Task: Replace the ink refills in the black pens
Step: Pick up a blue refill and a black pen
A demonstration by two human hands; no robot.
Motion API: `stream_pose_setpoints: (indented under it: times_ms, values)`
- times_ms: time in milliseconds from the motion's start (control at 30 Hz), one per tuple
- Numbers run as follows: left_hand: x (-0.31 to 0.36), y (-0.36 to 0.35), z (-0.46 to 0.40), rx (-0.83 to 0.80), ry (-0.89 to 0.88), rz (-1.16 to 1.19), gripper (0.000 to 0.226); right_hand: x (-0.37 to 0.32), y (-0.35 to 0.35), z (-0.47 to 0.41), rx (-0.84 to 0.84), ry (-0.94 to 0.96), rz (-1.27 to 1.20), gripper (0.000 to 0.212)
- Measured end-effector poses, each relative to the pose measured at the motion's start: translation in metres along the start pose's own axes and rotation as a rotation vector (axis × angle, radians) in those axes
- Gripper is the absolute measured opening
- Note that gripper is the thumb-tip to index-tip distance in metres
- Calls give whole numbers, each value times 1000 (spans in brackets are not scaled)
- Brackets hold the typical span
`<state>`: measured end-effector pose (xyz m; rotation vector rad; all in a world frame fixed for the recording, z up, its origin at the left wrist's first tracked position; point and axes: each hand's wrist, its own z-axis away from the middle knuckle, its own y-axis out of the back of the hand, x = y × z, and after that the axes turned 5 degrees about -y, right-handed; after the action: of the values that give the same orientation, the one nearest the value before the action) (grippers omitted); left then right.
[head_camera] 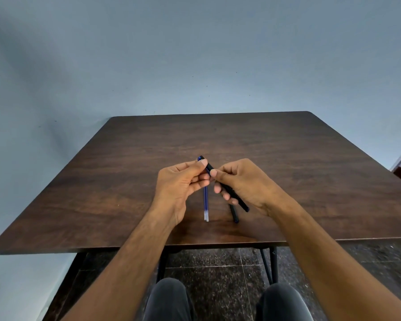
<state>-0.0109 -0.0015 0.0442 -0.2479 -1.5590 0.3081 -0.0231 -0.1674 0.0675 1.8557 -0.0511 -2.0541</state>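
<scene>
Both hands are raised just above the middle of the dark wooden bench (287, 144), brought close together so that one can steady the work while the other acts on its end; the right hand (243, 181) has its fingers curled round a black pen (232, 193), holding it aslant with the near end pointing toward the person's right and the far end rising toward the left hand (178, 181); that left grip is nearly closed, thumb and fingertips pinched at the pen's far end, where a small blue tip shows, which looks like the hold for twisting off a cap or drawing a refill, though which it is I cannot tell; two blue ink refills (205, 205) run from under the left fingers toward the near edge, and whether they lie on the bench or hang from the hand is unclear; a second black pen (233, 214) lies just below the right hand, seemingly waiting its turn.
</scene>
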Motion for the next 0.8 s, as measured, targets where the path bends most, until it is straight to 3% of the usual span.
stream_pose_setpoints:
  times_ms: [133,267,500,800]
  values:
    - [0,-2,1,23,18,50,32,3,-3,1,95,102,100,40]
    - [-1,-8,1,47,9,56,23,9,-5,1,187,166,80,32]
    - [1,-11,0,40,12,48,20,9,-3,-1,216,164,50,23]
    - [7,-3,1,21,0,8,22,7,-13,3,216,161,90,26]
